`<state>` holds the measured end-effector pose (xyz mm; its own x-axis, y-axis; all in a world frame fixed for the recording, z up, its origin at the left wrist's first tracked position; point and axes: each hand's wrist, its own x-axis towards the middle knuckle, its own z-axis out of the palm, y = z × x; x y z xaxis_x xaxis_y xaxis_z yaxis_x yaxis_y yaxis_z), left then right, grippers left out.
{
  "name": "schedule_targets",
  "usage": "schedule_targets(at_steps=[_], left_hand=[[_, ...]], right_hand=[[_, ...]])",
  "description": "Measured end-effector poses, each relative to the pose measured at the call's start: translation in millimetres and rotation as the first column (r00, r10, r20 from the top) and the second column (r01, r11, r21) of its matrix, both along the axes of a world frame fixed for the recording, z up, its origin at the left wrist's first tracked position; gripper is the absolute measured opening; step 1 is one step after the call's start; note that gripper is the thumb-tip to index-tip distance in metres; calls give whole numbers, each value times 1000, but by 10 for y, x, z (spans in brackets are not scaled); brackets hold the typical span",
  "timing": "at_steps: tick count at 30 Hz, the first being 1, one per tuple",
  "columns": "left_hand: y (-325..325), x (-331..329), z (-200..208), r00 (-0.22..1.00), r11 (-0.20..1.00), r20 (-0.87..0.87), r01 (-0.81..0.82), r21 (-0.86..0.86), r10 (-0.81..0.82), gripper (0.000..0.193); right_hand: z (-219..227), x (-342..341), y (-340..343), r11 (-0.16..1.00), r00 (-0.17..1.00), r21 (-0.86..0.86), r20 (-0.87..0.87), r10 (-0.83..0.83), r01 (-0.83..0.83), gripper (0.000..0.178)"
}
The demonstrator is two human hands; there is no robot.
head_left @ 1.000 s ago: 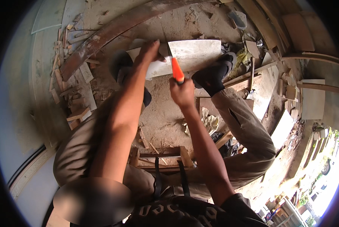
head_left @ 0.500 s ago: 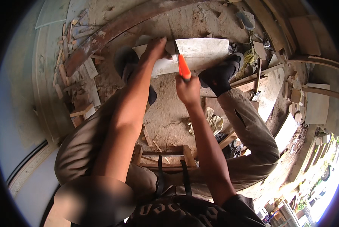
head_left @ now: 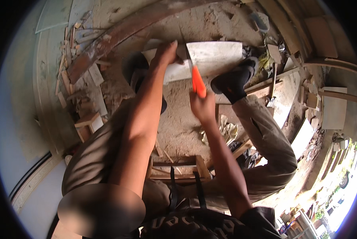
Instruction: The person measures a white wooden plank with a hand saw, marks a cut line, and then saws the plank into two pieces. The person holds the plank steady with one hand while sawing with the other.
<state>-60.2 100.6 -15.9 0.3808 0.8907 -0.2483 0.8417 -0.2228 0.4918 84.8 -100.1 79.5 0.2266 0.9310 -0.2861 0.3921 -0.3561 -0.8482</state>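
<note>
My right hand (head_left: 203,106) is wrapped round the orange handle (head_left: 199,81) of a handsaw. Its thin dark blade (head_left: 189,52) passes through a cut in a whitish board (head_left: 216,53), with the tip beyond the far edge. My left hand (head_left: 167,54) grips the board just left of the cut, thumb toward the blade; some of its fingers are hidden. A dark shoe (head_left: 136,75) is by the board's left end. My right foot, in a black sock and sandal (head_left: 236,79), presses near its right end.
A long reddish-brown beam (head_left: 118,35) curves across the far left. Wood offcuts (head_left: 92,93) lie at the left, with planks (head_left: 280,93) at the right. A small wooden frame (head_left: 178,169) sits between my legs. Crumpled pale cloth or plastic (head_left: 225,130) lies near my right leg.
My right hand has pulled the saw back toward me and slightly right. My left hand stays on the board.
</note>
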Motion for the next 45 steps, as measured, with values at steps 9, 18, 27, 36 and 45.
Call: schedule_targets(at_steps=[9,18,27,36,45], left_hand=[[-116,134,30,986,961,-97,-110,253,138,82],[222,-63,50,991,990,-135,-14,-140,-5,93],[34,166,17,996,995,-84,17,95,-9,97],[98,51,157,983,987,-167,-93,-134,70,95],[166,-131,-177,1000,1000,-25,-18,8,19,82]], right_hand=[[305,211,-633,999,1000,-43,-8,15,-15,27],[559,130,-1114,994,992,-96,-109,-57,47,21],[1,70,420,999,998,46,52,-26,24,26],[627,126,-1171,990,997,-130,-46,-59,53,13],[169,-32,-84,1000,1000,6,-21,20,-20,29]])
